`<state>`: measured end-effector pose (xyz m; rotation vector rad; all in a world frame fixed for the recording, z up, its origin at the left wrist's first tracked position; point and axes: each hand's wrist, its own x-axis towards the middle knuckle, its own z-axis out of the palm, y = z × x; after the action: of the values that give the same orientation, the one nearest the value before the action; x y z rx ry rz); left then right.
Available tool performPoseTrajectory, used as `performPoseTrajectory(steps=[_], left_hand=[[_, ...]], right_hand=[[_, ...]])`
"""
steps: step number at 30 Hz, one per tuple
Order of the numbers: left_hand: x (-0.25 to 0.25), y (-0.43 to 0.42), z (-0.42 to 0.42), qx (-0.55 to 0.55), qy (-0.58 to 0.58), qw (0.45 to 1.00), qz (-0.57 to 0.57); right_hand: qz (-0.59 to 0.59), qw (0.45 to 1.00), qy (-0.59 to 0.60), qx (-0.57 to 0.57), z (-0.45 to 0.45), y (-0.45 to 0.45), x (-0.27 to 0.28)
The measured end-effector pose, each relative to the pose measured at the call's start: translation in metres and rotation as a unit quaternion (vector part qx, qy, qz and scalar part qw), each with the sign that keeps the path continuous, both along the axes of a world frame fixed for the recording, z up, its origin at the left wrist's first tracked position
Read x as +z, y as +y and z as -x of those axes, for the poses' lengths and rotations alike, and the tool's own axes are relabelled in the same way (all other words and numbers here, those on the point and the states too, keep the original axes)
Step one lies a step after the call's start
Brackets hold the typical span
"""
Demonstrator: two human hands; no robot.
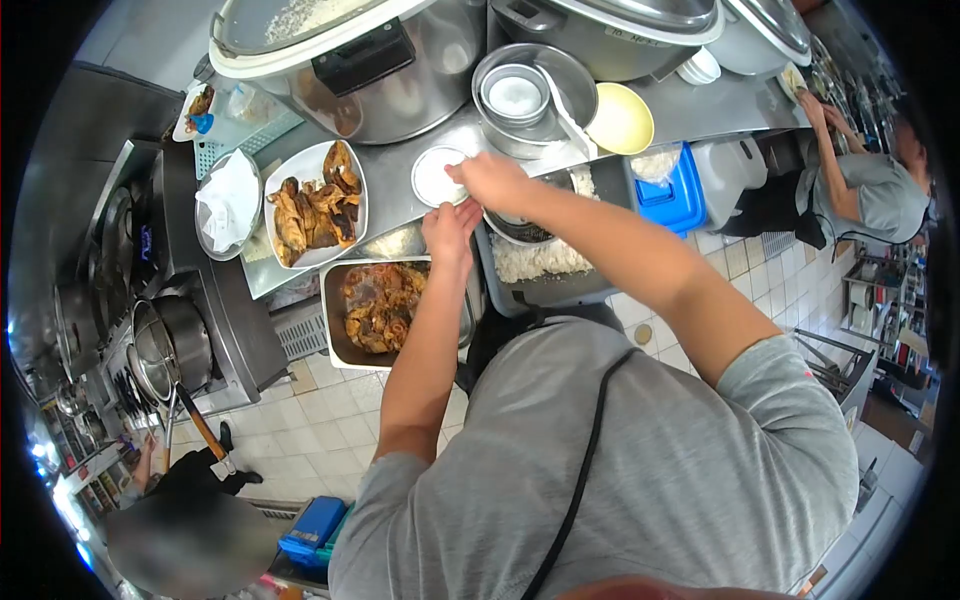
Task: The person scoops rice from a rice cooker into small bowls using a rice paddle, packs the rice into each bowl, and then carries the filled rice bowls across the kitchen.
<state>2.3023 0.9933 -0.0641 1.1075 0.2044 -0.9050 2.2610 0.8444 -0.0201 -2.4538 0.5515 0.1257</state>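
Observation:
A small round white bowl is at the edge of the steel counter, in front of the large rice cooker. My right hand is closed, its fingertips pinching the bowl's right rim. My left hand is at the near side of the bowl, fingers bent against its lower edge, close under my right hand. Right of the bowl, a steel basin holds a smaller metal bowl with water and a white paddle. Below my hands, a tub of cooked rice is partly hidden by my right arm.
A large rice cooker stands behind. On the left are a white dish of fried pieces and a pan of sauced food. A yellow bowl and blue lid lie right. Another person stands far right.

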Motion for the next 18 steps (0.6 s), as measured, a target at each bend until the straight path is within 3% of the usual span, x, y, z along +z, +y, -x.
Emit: performPoseTrajectory(steps=[4, 6, 8, 10, 16, 18], left_hand=[[-0.003, -0.008, 0.007, 0.007, -0.017, 0.999, 0.04], [0.004, 0.003, 0.008, -0.078, 0.011, 0.997, -0.013], [0.002, 0.009, 0.001, -0.099, 0.022, 0.994, -0.043], [-0.001, 0.011, -0.003, -0.102, -0.05, 0.989, -0.095], [0.002, 0.008, -0.006, -0.111, -0.07, 0.989, -0.071], [0.003, 0.009, -0.008, -0.117, -0.056, 0.989, -0.075]], right_hand=[[-0.023, 0.999, 0.039, 0.016, 0.006, -0.015, 0.028], [-0.048, 0.986, -0.15, -0.054, 0.023, -0.012, 0.01], [-0.045, 0.986, -0.138, -0.08, 0.034, -0.009, 0.01], [-0.001, 0.995, -0.064, -0.07, 0.042, -0.002, 0.004], [0.024, 0.999, -0.023, -0.034, 0.032, 0.0, 0.017], [-0.033, 0.999, -0.002, -0.02, 0.024, -0.013, 0.018]])
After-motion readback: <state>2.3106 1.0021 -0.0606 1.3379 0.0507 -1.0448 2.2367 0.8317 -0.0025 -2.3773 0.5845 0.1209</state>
